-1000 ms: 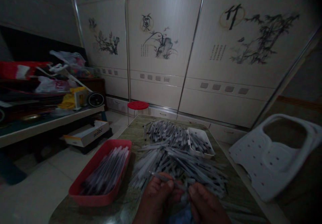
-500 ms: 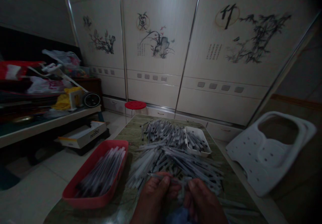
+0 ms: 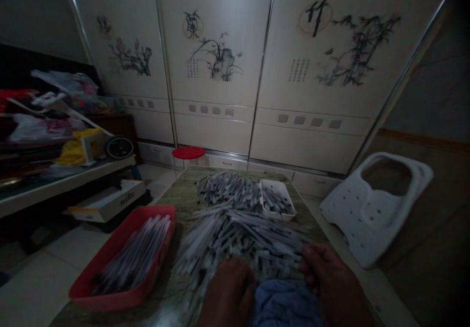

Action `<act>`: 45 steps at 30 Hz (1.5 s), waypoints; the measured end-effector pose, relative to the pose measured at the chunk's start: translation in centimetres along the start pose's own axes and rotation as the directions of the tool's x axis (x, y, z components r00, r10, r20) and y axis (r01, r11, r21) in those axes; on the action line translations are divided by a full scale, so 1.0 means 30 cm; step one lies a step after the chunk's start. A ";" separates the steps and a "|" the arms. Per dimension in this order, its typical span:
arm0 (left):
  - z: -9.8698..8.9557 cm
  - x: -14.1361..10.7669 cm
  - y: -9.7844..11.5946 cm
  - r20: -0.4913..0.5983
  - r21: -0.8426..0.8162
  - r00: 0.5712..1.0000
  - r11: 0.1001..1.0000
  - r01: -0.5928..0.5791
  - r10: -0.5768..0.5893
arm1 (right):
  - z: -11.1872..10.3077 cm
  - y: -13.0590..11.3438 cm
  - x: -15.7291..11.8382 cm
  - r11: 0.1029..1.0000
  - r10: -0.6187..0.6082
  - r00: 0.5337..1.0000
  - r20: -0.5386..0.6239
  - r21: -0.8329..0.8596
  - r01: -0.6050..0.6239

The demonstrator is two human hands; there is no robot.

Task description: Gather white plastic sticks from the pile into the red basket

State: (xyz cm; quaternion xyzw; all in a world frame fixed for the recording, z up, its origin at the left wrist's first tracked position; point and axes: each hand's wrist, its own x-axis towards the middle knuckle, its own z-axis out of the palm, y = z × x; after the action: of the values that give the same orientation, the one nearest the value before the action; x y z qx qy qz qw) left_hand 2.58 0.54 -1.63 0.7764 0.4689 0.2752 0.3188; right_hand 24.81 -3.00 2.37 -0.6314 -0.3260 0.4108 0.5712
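Note:
Loose clear pen barrels and pens with dark tips [image 3: 264, 229] lie in a wide heap across the low table. My left hand [image 3: 231, 288] is at the near edge of the heap, knuckles up and fingers curled under; what it holds, if anything, is hidden. At the heap's right edge is my right hand [image 3: 325, 270], thumb and fingers pinched together beside the barrels. Too dim to make out is anything between those fingertips. A crumpled blue cloth [image 3: 284, 302] shows between my two hands.
A red basket [image 3: 79, 288] holding a bundle of pens stands on the table's left side. A white tray [image 3: 293, 212] with short dark-tipped pieces sits at the back right. Beyond are a red stool [image 3: 189, 152], a white folding chair [image 3: 367, 224] and a cluttered bench [image 3: 73, 182].
My hands have moved apart from the pen piece they held together. The right went right to the heap's edge; the left turned knuckles up. The view has swung slightly right.

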 end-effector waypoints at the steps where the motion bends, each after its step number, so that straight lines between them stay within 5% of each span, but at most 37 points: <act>1: 0.003 0.000 0.005 0.024 0.052 1.000 0.999 0.009 -0.010 | -0.012 0.003 0.004 1.000 -0.004 1.000 -0.002 0.003 0.004; 10: 0.008 0.005 -0.027 -0.001 0.159 0.999 0.987 0.033 -0.033 | -0.073 -0.024 0.003 1.000 0.001 1.000 -0.014 0.014 -0.001; 16: -0.029 -0.003 -0.031 0.007 -0.224 0.992 0.966 0.126 -0.128 | -0.098 -0.003 0.017 0.999 0.046 0.995 0.093 0.017 -0.047; 22: -0.032 0.009 -0.031 0.163 -0.740 0.965 0.622 0.256 -0.204 | -0.081 -0.011 0.003 0.999 0.045 0.990 0.133 0.014 -0.048; 28: -0.020 0.019 -0.041 0.179 -0.865 0.956 0.426 0.266 -0.233 | -0.068 -0.028 -0.003 0.999 0.049 0.991 0.124 -0.003 -0.049; 33: -0.024 0.024 -0.050 0.260 -0.941 0.924 0.142 0.308 -0.281 | -0.071 -0.007 0.011 0.997 0.056 0.992 0.117 0.055 -0.063; 40: -0.037 0.029 -0.042 0.240 -0.970 0.938 -0.013 0.244 -0.251 | -0.051 0.005 0.006 0.991 0.074 0.988 0.139 0.098 -0.088; 45: -0.061 0.036 -0.003 0.219 -0.973 0.854 -0.037 0.229 -0.472 | -0.020 -0.004 -0.010 0.992 0.096 0.979 0.179 0.062 -0.109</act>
State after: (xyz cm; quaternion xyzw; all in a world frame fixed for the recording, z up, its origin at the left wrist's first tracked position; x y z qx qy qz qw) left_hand 1.64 1.98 -0.36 0.1751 0.3637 0.4939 0.7702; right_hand 25.22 -3.53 2.55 -0.5880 -0.3273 0.5051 0.5404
